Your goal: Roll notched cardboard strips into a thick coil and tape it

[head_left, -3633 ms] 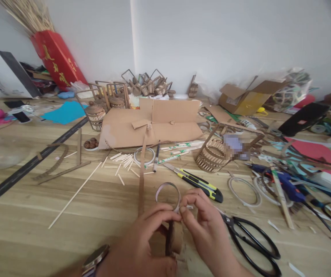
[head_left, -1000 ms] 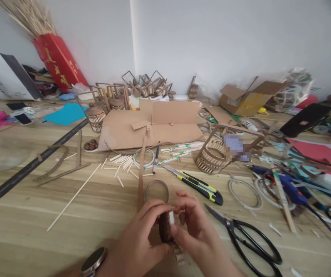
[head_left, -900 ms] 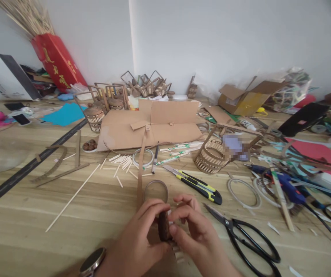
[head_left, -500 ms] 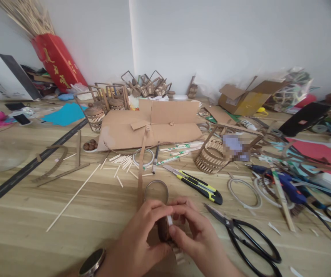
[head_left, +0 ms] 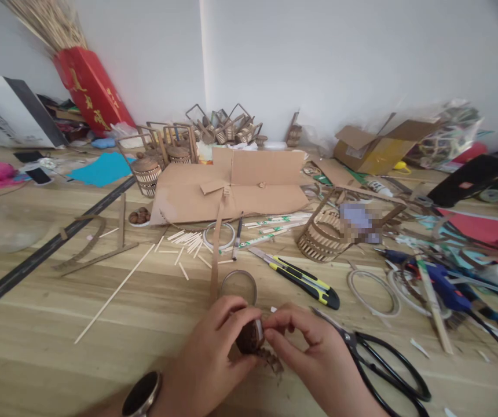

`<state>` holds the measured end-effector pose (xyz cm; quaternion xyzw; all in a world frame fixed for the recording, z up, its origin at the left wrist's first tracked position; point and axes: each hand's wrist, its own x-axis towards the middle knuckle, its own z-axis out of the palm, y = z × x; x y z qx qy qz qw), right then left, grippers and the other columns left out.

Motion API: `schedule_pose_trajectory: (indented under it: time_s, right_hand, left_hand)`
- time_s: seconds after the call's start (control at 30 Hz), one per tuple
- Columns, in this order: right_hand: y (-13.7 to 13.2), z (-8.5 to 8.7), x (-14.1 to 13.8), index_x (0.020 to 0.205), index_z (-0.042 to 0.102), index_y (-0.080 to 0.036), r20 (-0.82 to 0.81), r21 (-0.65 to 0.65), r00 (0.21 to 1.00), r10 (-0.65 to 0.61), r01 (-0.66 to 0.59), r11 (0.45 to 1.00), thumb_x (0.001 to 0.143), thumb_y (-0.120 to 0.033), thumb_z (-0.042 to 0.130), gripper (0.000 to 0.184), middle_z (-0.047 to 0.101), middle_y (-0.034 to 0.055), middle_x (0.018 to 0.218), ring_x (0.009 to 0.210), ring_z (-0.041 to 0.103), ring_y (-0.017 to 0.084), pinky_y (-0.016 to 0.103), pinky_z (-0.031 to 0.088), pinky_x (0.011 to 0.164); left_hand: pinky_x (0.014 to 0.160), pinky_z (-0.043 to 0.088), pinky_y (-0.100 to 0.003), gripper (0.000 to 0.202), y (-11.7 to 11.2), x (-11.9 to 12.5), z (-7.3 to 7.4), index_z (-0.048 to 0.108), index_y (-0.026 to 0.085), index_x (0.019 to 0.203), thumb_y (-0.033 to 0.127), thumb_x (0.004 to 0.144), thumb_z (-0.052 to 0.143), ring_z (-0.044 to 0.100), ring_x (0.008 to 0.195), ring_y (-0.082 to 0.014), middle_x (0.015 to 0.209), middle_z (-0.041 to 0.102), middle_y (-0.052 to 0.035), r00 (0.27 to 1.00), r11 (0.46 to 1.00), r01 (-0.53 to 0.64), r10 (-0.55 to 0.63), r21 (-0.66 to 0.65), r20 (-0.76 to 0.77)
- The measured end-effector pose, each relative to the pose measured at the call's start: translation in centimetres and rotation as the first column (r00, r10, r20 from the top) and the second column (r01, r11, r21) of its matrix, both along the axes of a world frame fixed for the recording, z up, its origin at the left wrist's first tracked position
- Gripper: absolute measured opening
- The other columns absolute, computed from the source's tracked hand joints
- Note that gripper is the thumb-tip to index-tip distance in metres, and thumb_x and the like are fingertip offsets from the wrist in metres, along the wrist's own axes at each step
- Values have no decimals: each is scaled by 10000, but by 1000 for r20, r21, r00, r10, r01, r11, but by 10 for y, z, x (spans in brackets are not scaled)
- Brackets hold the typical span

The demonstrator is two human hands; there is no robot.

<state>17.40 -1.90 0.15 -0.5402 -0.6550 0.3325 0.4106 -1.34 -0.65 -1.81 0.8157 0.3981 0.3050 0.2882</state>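
On the near side of the table, a dark round piece is held in the left hand, fingers part-curled. The right hand has fingers pinched beside its pale strip; grip cannot be confirmed. Scissors lie rightward.

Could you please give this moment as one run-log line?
left hand: holding dark brown rounded piece | right hand: at its narrow pale strip, contact unclear | nearby: black-handled metal scissors, yellow-and-black utility knife

The brown piece looks rough, the wooden tabletop smooth (faintly glossy).
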Motion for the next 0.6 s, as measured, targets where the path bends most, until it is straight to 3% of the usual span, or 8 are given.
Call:
schedule_pose_trajectory:
  time_s: [0.23, 0.6]
  right_hand:
    - [-5, -8, -4, 707, 701, -225, 124, 130, 992, -27, 11, 991, 799, -185, 602, 141, 679, -30, 618, 566, 637, 126, 195, 485, 571]
    - [-6, -17, -6, 738, 690, -228, 154, 172, 988, -31, 4, 985, 807, -156, 589, 142, 714, -21, 666, 602, 674, 142, 202, 497, 571]
  left_hand:
    - [929, 546, -412, 646, -1, 3, -5, 545, 245, 1213, -78, 666, 660, 609, 1081, -258, 1157, 578, -75, 997, 1000, -19, 20, 5, -72]
    - [918, 551, -420, 638, -2, 4, -6, 547, 221, 1215, -90, 664, 632, 614, 1066, -258, 1143, 577, -77, 996, 1000, -26, 27, 6, -90]
